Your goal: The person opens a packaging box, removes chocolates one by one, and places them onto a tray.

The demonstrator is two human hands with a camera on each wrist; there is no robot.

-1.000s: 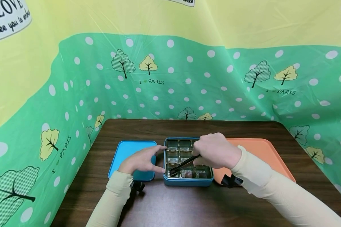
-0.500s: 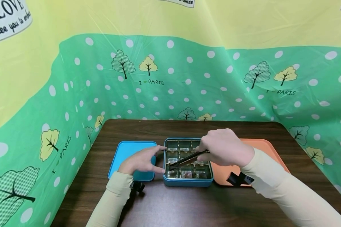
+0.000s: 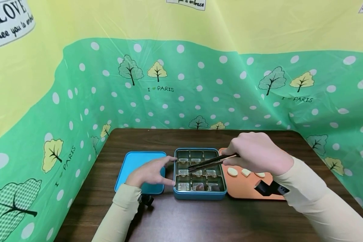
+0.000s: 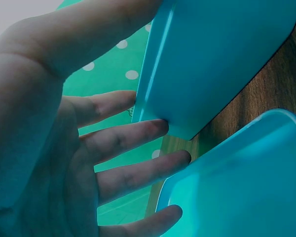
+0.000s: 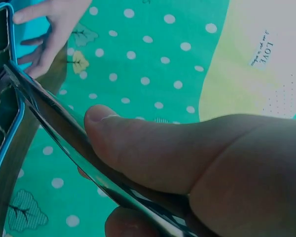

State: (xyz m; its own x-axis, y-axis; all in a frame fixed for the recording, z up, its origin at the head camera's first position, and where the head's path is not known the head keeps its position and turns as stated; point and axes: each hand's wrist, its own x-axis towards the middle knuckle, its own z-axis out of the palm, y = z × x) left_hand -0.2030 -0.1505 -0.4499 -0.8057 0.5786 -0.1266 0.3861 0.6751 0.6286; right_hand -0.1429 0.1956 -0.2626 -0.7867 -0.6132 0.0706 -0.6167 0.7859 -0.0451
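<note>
My right hand (image 3: pixel 258 153) pinches a pair of dark metal tongs (image 3: pixel 213 162), whose tips point left over the blue tin (image 3: pixel 199 195). Whether anything sits between the tips I cannot tell. A clear divided insert (image 3: pixel 196 176) fills the tin. A dark brown piece (image 3: pixel 200 187) lies in its front middle compartment, and another dark piece (image 3: pixel 214 188) is in the front right one. At the tin's left side is my left hand (image 3: pixel 149 170), thumb and fingers spread against the wall. The left wrist view shows its fingers (image 4: pixel 133 182) fairly straight.
Right of the tin lies an orange board (image 3: pixel 243 191) carrying pale pieces, among them an oval one (image 3: pixel 232 171) and a squarish one (image 3: pixel 245 172). Under my left hand is the blue lid (image 3: pixel 136 161). A patterned cloth (image 3: pixel 181 84) hangs behind the wooden table (image 3: pixel 181 222).
My right hand and the tongs have lifted and moved right, their tips leaving the front left compartment. Pale pieces on the board have come into sight. My left hand stays put.
</note>
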